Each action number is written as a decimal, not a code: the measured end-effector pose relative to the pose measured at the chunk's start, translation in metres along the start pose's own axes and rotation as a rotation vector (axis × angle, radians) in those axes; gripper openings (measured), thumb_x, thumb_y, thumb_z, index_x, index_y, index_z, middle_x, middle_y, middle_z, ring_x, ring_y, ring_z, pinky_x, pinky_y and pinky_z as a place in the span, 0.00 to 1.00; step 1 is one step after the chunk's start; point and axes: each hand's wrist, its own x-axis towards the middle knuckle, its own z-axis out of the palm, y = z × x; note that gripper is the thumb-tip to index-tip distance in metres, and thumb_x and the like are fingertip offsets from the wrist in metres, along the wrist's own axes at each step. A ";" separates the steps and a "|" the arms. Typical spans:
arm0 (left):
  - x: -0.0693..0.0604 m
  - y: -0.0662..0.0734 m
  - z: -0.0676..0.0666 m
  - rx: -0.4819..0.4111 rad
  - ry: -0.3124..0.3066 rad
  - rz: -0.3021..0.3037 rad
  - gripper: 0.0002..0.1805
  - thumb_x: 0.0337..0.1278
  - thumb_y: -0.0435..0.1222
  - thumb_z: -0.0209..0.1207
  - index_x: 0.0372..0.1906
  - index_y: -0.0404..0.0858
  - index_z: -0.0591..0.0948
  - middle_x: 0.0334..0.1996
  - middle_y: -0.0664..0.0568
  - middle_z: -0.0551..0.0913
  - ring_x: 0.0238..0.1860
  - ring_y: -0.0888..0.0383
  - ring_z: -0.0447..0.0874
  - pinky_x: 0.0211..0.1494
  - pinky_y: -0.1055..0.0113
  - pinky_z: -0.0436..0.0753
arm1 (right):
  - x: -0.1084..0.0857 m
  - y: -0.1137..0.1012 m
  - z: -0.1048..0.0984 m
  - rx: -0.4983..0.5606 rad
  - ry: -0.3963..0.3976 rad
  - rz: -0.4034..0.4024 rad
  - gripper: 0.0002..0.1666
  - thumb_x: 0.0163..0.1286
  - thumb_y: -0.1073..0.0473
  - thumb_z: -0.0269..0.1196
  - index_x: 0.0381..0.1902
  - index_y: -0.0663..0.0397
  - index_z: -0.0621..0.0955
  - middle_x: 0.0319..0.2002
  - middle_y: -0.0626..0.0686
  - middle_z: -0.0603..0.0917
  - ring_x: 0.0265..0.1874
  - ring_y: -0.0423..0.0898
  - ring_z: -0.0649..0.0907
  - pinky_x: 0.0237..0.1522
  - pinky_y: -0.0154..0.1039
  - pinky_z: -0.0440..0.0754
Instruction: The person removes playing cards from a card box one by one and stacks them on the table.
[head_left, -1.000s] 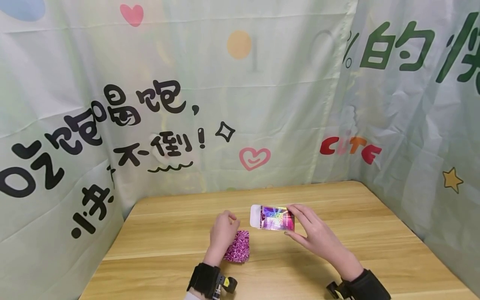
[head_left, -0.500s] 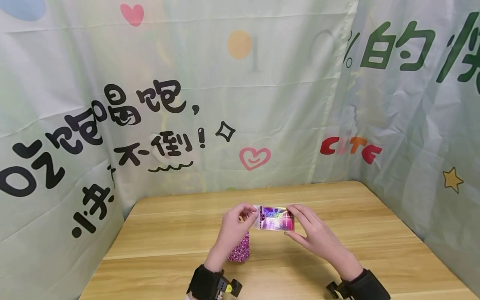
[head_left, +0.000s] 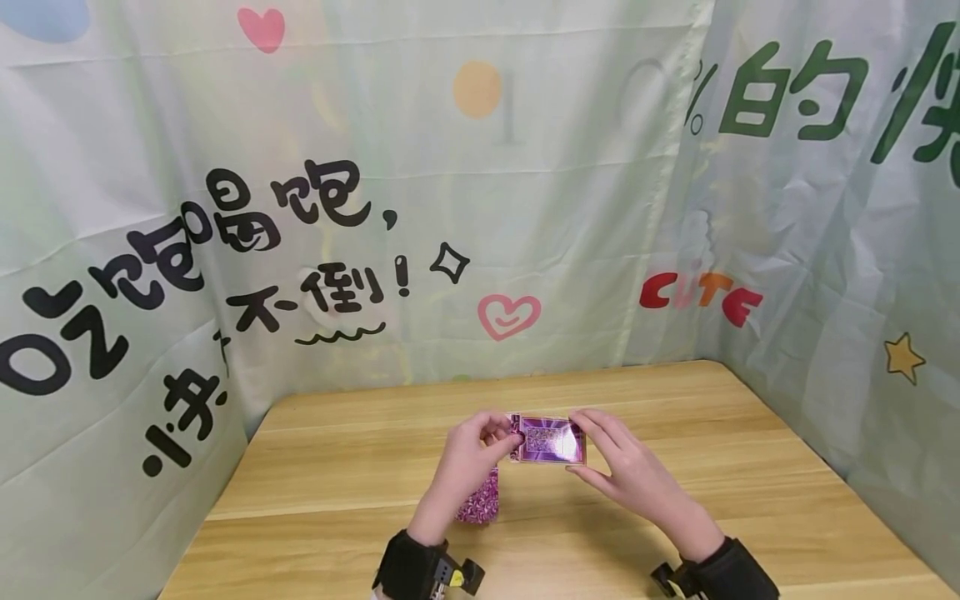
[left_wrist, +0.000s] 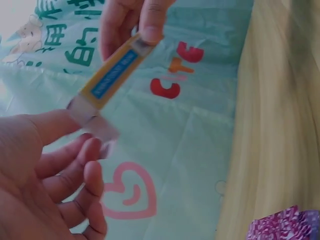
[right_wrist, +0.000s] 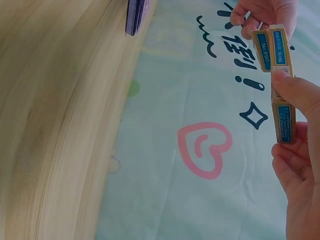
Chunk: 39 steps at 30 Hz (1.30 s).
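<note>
A shiny purple card box [head_left: 551, 440] is held up above the table between both hands. My right hand [head_left: 637, 467] grips its right end, thumb below and fingers above. At the other end, the thumb of my left hand [head_left: 472, 454] lies on the box beside its opened end, with the fingers behind. In the left wrist view the box [left_wrist: 112, 77] shows a yellow edge with a blue label, and a pale flap hangs by the left fingers. A purple-patterned deck of cards [head_left: 482, 500] lies on the table, partly hidden by the left forearm.
The wooden table [head_left: 337, 467] has a back edge against printed cloth [head_left: 570, 208], which also hangs at both sides. Each wrist wears a black strap with a small camera, the right strap [head_left: 735, 571] near the front edge.
My left hand has moved up and right from above the deck to the box's flap end and taken hold there. The box has shifted and tilted slightly; the right hand keeps its grip.
</note>
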 end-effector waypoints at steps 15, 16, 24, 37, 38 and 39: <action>0.009 -0.018 -0.037 -0.201 0.103 -0.277 0.12 0.64 0.37 0.59 0.45 0.32 0.78 0.32 0.45 0.86 0.31 0.56 0.82 0.37 0.67 0.78 | -0.004 0.003 -0.002 -0.037 -0.051 0.056 0.39 0.70 0.35 0.53 0.63 0.62 0.74 0.55 0.56 0.78 0.53 0.50 0.78 0.54 0.38 0.79; 0.009 -0.018 -0.039 -0.228 0.131 -0.296 0.12 0.65 0.37 0.58 0.46 0.32 0.77 0.32 0.44 0.86 0.31 0.55 0.83 0.38 0.67 0.77 | -0.005 0.003 -0.001 -0.033 -0.053 0.058 0.39 0.70 0.36 0.54 0.63 0.62 0.74 0.55 0.57 0.78 0.53 0.50 0.78 0.56 0.37 0.78; 0.013 -0.028 -0.040 -0.146 0.312 -0.320 0.11 0.67 0.34 0.53 0.49 0.36 0.79 0.32 0.45 0.82 0.28 0.56 0.75 0.29 0.68 0.74 | -0.004 0.004 -0.001 -0.028 -0.047 0.050 0.38 0.70 0.36 0.54 0.62 0.62 0.74 0.55 0.56 0.78 0.53 0.49 0.78 0.54 0.37 0.79; 0.006 -0.073 -0.010 0.165 -0.033 -0.352 0.06 0.62 0.32 0.58 0.40 0.36 0.83 0.24 0.48 0.78 0.18 0.61 0.65 0.21 0.70 0.67 | -0.004 0.004 0.000 -0.013 -0.062 0.055 0.40 0.70 0.35 0.53 0.62 0.63 0.74 0.56 0.56 0.78 0.55 0.50 0.78 0.64 0.27 0.69; 0.005 -0.077 -0.008 0.183 -0.041 -0.354 0.05 0.61 0.32 0.59 0.39 0.36 0.83 0.23 0.49 0.76 0.18 0.61 0.65 0.21 0.69 0.67 | -0.003 0.005 0.000 -0.015 -0.052 0.047 0.40 0.70 0.35 0.53 0.61 0.64 0.75 0.56 0.56 0.78 0.54 0.50 0.78 0.64 0.27 0.70; 0.004 -0.079 -0.005 0.196 -0.043 -0.361 0.04 0.61 0.32 0.59 0.37 0.37 0.82 0.22 0.50 0.75 0.19 0.60 0.66 0.21 0.69 0.67 | -0.003 0.004 0.000 -0.013 -0.055 0.048 0.39 0.69 0.35 0.55 0.61 0.64 0.75 0.56 0.56 0.78 0.55 0.50 0.78 0.64 0.27 0.70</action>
